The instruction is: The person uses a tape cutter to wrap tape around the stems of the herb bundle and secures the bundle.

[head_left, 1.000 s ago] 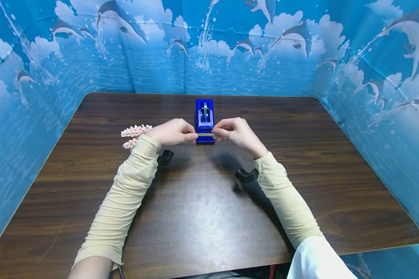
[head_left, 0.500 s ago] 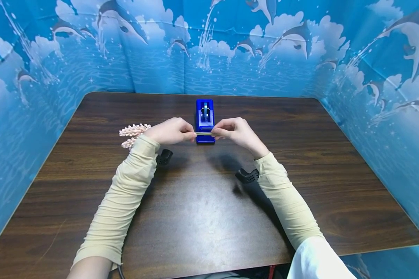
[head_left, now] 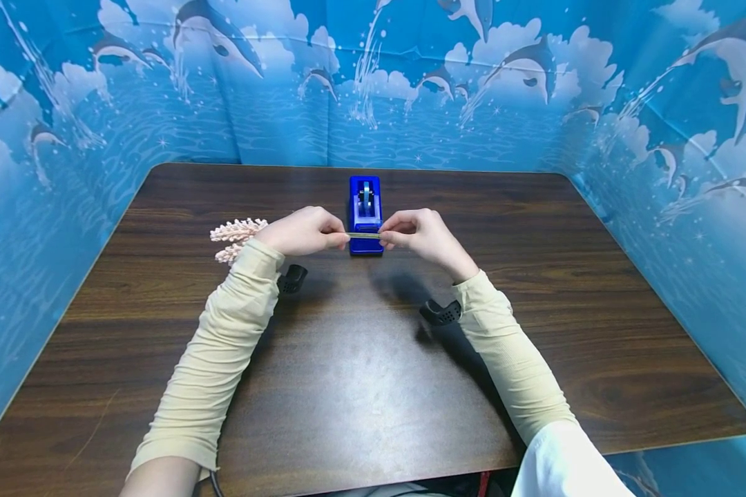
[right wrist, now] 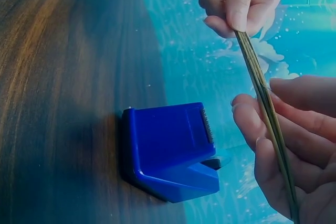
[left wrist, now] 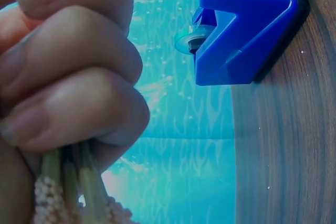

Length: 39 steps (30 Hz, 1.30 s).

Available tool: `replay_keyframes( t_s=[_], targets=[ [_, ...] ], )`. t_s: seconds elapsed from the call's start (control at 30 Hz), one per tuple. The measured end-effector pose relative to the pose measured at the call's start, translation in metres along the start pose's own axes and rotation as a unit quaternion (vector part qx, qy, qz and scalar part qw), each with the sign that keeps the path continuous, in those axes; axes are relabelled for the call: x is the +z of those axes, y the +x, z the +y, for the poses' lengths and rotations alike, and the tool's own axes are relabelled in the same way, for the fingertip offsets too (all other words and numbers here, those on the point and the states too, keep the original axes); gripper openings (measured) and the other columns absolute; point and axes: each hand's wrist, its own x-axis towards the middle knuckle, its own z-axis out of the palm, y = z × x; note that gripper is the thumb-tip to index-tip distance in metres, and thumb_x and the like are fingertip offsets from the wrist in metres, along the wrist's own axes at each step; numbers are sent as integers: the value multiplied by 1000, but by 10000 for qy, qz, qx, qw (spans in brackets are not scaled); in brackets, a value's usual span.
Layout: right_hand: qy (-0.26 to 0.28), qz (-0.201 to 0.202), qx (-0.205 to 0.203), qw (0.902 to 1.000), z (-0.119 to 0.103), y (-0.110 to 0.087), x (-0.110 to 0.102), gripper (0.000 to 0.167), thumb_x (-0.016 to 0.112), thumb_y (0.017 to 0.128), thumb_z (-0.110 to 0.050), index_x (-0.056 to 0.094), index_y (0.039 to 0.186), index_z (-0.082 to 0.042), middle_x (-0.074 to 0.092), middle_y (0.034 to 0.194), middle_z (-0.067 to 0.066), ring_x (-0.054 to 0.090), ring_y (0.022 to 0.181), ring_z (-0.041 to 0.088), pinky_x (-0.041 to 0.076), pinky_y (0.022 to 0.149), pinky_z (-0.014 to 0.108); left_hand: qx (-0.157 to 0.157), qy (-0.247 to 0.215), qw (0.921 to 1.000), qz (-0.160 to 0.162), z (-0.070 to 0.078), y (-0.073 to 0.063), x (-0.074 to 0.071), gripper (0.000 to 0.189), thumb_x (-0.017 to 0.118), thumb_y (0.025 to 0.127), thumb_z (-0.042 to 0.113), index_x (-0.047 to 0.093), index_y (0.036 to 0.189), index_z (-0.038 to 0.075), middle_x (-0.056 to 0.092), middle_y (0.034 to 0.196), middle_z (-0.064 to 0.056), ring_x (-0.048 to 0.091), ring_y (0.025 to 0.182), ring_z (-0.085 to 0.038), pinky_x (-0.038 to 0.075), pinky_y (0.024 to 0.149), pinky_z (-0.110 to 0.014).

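Note:
A bundle of thin green flower stems (right wrist: 254, 69) stretches between the two hands, with pale pink bead-like flower heads (head_left: 239, 230) poking out beyond the left hand. The left hand (head_left: 304, 231) grips the stems, its fingers curled round them close to the blossoms in the left wrist view. The right hand (head_left: 418, 233) holds the other end; in the right wrist view the stems lie across its bent fingers, with the thumb close to them. Just beyond the stems, a blue tape dispenser (head_left: 365, 200) stands on the table, a roll of clear tape (left wrist: 190, 39) inside it.
The dark wooden table (head_left: 373, 386) spreads out around the hands. A blue dolphin-print curtain (head_left: 373, 90) hangs at the back and both sides. Black wrist-worn devices (head_left: 440, 313) stick out under both forearms.
Both hands stay almost where they were, still holding the stems. The left hand and the flower heads have shifted very slightly up and left; the dispenser keeps its place.

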Motion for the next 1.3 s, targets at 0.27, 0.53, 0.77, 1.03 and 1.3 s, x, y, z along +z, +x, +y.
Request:
replay_keyframes(
  t_s=[0.27, 0.53, 0.77, 1.03, 1.3],
  targets=[
    [-681, 148, -346, 9970, -2, 1, 2, 10, 68, 90, -13, 72, 94, -5, 74, 85, 12, 69, 73, 16, 53, 67, 29, -34, -28, 10000, 28, 2, -1, -3, 22, 56, 96, 19, 70, 83, 7, 64, 77, -9, 47, 65, -13, 38, 61, -28],
    [-2634, 307, -1541, 9518, 2, -1, 9, 20, 58, 97, -20, 67, 92, -2, 67, 79, 7, 56, 67, 14, 49, 67, 31, -151, -44, 9999, 67, -2, -5, -4, 22, 55, 96, 19, 70, 86, 6, 61, 74, -1, 46, 65, -13, 38, 60, -28],
    [-3294, 635, -2067, 9191, 5, -5, 15, 27, 58, 97, -20, 55, 75, -6, 50, 65, 1, 44, 59, 13, 40, 58, 29, -205, -182, 9996, -84, -3, -7, -3, 22, 55, 97, 19, 70, 87, 6, 61, 75, -4, 45, 63, -12, 37, 59, -28],
    [-2915, 157, -2024, 9348, 6, -4, 9, 24, 62, 95, -23, 58, 78, -7, 57, 67, 1, 45, 60, 11, 41, 59, 28, -339, -295, 9985, -298, -3, -9, -3, 34, 45, 102, 27, 69, 90, 5, 57, 73, -4, 47, 66, -13, 39, 62, -29],
    [-2152, -851, -1552, 9604, -4, -6, -7, 18, 54, 99, -15, 69, 100, -5, 70, 89, 4, 55, 73, 11, 47, 71, 31, -374, -290, 9979, -439, 0, -15, -10, 29, 49, 100, 19, 64, 79, 6, 49, 65, 2, 41, 57, -9, 35, 57, -26]
  ],
)
